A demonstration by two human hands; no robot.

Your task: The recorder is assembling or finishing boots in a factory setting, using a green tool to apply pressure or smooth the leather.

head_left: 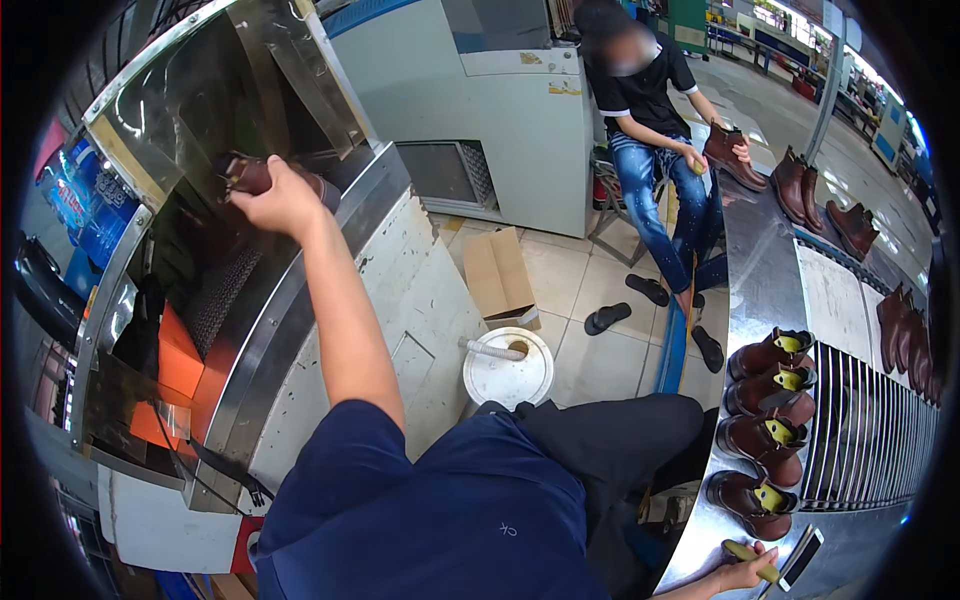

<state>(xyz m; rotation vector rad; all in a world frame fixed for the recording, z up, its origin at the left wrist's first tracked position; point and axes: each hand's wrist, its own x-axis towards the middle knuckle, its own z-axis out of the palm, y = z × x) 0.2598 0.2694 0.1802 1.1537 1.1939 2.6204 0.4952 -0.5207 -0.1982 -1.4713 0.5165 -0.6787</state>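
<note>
My left hand (pixel 285 203) reaches into the opening of a metal-edged machine at the left. It is closed on a dark brown leather boot (pixel 248 176), whose far part is dim and hard to make out. At the lower right, my right hand (pixel 745 572) rests by the metal table (pixel 700 545), closed on an oblong yellowish-green thing (pixel 740 550) whose kind I cannot tell. A mobile phone (pixel 802 560) with a white screen lies right beside those fingers. Just beyond, a brown boot (pixel 752 503) with a yellow-green inside stands at the near end of a row of several.
Clear plastic panels (pixel 215 90) frame the machine's opening. A white lidded bucket (pixel 508 370) and an open cardboard box (pixel 500 275) stand on the tiled floor. Across from me sits a co-worker (pixel 650 110) holding a brown boot (pixel 735 158). A wire rack (pixel 865 430) adjoins the table.
</note>
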